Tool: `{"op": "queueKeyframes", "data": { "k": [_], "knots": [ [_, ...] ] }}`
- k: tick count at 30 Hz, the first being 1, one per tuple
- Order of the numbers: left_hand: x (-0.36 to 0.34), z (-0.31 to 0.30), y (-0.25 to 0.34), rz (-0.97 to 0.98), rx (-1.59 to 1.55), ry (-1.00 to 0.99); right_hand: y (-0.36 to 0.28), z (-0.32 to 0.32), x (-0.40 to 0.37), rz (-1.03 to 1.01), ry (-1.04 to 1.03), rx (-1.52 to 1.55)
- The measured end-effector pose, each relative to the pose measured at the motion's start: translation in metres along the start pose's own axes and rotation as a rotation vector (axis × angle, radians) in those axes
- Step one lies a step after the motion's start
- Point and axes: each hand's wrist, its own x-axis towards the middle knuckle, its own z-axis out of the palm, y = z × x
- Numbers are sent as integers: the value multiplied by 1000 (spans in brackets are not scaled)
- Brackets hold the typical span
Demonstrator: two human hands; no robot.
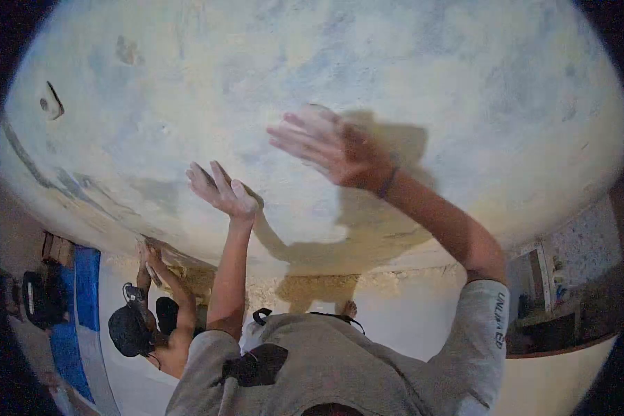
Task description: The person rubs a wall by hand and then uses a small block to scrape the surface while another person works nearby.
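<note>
Against the pale, blotchy wall (464, 76), my right hand (336, 149) is raised with its fingers stretched toward the left, slightly blurred. It holds nothing that I can see. My left hand (222, 194) is lower and to the left, palm up with the fingers apart, and it is empty. Whitish residue coats the fingers of both hands. A dark band circles my right wrist. Shadows of my arms fall on the wall beside them. Whether either hand touches the wall is unclear.
A co-worker in a dark cap (130, 331) is at the lower left, both hands (149, 256) raised at the wall's lower edge. A small white fixture (50, 104) sits on the wall at upper left. Blue panels (87, 288) stand at far left, and a framed opening (541, 277) is at right.
</note>
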Motion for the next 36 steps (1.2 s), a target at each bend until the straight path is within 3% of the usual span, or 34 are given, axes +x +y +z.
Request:
{"op": "queueKeyframes", "data": {
  "k": [1, 2, 4, 5, 9, 11, 12, 15, 16, 17, 19, 22, 24, 25, 28, 29, 30, 31, 32, 34, 36],
  "knots": [
    [1, 1, 4, 3, 9, 9, 12, -10, 2, 188, -282, -44],
    [4, 1, 2, 9, 18, 18, 29, -27, 1, 231, -244, -138],
    [0, 6, -10, 14, 9, 11, 77, -75, 6, 165, 490, -496],
    [0, 7, -11, 9, 16, 9, 86, -95, 14, 255, 624, -584],
    [3, -1, -12, 11, 13, -13, 28, -132, 59, 607, -1, -302],
    [6, -1, -13, 25, 31, -22, 18, -89, 65, 234, 143, -165],
    [5, -5, -12, 30, 39, -35, 14, -42, 60, -214, 424, -90],
    [6, -4, 2, 44, 54, -12, 41, -68, 57, -402, 387, -159],
    [6, -3, 3, 35, 61, -5, 52, -98, 64, -323, 483, -428],
    [7, -1, 6, 32, 17, 27, 70, -119, 66, -152, 538, -275],
    [9, -3, 9, 22, 9, 19, 112, -170, 97, -15, 1064, -728],
    [4, -1, 5, -7, 22, 3, 70, -156, 118, 270, 1153, -588],
    [5, -3, 4, 4, 9, 5, 36, -96, 117, -124, 687, -226],
    [6, -5, 2, 4, 15, -14, 19, -79, 118, -311, 737, -313],
    [16, -9, -3, -12, 35, -51, 26, -77, 110, -494, 560, -189],
    [30, -11, -5, -26, 41, -49, 39, -90, 119, -403, 576, -317],
    [43, -13, -3, -48, 44, -51, 48, -120, 125, -172, 282, 30],
    [60, -13, 0, -79, 27, -27, 59, -147, 127, -322, 869, -288],
    [78, -12, 3, -108, 6, -7, 68, -162, 134, -148, 1022, -581],
    [82, -11, 1, -136, -17, 19, 51, -164, 147, 71, 1184, -514],
    [85, -9, -12, -109, -26, 43, 0, -142, 152, 443, -86, -102]
  ]
}}
